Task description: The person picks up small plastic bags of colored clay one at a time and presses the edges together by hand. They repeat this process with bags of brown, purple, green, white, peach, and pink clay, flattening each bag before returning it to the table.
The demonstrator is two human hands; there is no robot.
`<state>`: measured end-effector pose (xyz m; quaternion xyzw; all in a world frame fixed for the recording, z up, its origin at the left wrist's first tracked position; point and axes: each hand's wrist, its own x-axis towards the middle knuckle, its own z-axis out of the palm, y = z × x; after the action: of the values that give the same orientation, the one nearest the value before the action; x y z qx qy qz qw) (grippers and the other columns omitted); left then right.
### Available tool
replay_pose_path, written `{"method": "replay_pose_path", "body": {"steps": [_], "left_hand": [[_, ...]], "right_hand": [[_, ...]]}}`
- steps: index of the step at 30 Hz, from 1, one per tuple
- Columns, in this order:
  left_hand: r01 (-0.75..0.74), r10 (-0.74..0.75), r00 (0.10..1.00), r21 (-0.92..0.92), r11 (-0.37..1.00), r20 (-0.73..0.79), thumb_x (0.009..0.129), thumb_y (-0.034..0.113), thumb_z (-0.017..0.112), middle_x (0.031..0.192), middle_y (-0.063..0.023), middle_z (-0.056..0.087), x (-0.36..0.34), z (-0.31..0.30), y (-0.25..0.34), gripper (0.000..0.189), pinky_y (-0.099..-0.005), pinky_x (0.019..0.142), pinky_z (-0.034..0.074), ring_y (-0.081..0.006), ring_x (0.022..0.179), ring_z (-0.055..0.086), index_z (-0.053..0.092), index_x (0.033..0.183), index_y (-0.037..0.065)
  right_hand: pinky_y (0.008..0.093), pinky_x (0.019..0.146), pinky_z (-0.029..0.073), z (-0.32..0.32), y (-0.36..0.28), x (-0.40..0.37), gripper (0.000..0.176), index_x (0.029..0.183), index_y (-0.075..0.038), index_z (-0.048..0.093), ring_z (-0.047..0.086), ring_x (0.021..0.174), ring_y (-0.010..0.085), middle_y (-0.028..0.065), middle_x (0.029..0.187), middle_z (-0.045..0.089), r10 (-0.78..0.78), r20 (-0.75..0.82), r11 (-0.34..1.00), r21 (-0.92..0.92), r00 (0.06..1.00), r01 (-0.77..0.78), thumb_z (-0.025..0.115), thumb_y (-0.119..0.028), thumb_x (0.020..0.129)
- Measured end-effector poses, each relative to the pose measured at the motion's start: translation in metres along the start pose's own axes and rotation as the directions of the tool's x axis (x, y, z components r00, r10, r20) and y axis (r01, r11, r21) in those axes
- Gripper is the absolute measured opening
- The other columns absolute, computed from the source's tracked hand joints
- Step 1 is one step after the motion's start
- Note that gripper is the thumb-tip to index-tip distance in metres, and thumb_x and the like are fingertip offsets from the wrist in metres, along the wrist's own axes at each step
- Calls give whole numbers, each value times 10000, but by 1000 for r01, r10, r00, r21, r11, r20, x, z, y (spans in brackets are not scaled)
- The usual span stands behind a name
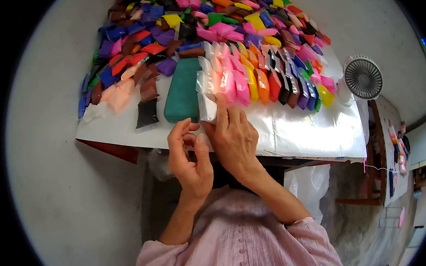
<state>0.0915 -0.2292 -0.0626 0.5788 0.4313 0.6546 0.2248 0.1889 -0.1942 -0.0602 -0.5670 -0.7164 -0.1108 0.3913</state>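
Observation:
My right hand [234,139] is at the near end of a row of small clear-wrapped packets. Its index finger and thumb are closed on a white packet [207,107] at the row's left front. Beside it, my left hand [190,157] is held at the table's front edge with its fingers loosely curled, thumb apart, and nothing visible in them. A green block [181,94] lies left of the white packet. To the right, the packets stand tilted in color groups: pink packets [240,87], yellow, orange, red, black, brown, blue and purple.
A large heap of mixed colored packets [218,27] covers the back of the table. A black packet [147,112] and peach packets [118,96] lie at left. A white fan [362,77] stands at right, on the edge of the silvery tabletop [311,134].

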Motion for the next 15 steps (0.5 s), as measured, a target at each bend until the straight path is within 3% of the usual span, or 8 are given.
{"method": "replay_pose_path", "body": {"steps": [2, 3, 7, 10, 13, 15], "left_hand": [[82, -81, 996, -24, 996, 25, 964, 54, 543, 1080, -94, 583, 1, 1, -4, 307, -221, 741, 445, -96, 859, 524, 487, 1256, -21], [36, -35, 999, 21, 999, -20, 921, 72, 625, 1028, -94, 607, 2, 2, -10, 344, -232, 650, 452, -89, 712, 528, 508, 1232, -19], [153, -154, 988, 14, 988, 24, 940, 72, 612, 1048, -71, 586, 8, 2, -2, 316, -222, 752, 460, -90, 871, 546, 509, 1225, -17], [99, -96, 995, 73, 992, -33, 926, 50, 623, 1006, -68, 597, 13, 7, -8, 256, -233, 723, 462, -101, 825, 552, 552, 1162, -19], [-68, 81, 996, 275, 959, -38, 903, 16, 632, 987, -84, 606, 18, 8, -6, 205, -252, 691, 464, -133, 767, 557, 587, 1100, -18], [-157, 179, 983, 308, 938, -44, 888, -2, 636, 988, -98, 611, 21, 9, -8, 196, -266, 677, 466, -155, 743, 556, 595, 1080, -16]], "right_hand": [[335, 619, 495, -10, -2, 1, 546, 1206, 94, 503, 566, 815, 267, 127, 887, 521, -13, 63, 1000, 17, 998, 12, 684, -193, 777], [338, 624, 495, -13, -1, -2, 528, 1205, 95, 503, 564, 821, 270, 131, 890, 522, -38, 77, 999, 13, 996, 37, 668, -176, 783], [349, 642, 495, -16, 1, -7, 462, 1198, 97, 504, 560, 840, 282, 147, 900, 525, -97, 113, 995, 17, 989, 95, 611, -114, 802], [354, 649, 496, -13, 1, -5, 428, 1180, 93, 509, 561, 841, 283, 150, 902, 530, -102, 103, 994, 37, 989, 99, 595, -95, 806], [360, 649, 501, -12, 1, -3, 379, 1137, 77, 521, 570, 833, 288, 150, 906, 537, -85, 85, 995, 68, 993, 80, 592, -95, 806], [365, 648, 505, -10, 0, -2, 341, 1102, 62, 529, 578, 826, 295, 151, 908, 542, -66, 87, 994, 93, 994, 58, 593, -97, 808]]}}
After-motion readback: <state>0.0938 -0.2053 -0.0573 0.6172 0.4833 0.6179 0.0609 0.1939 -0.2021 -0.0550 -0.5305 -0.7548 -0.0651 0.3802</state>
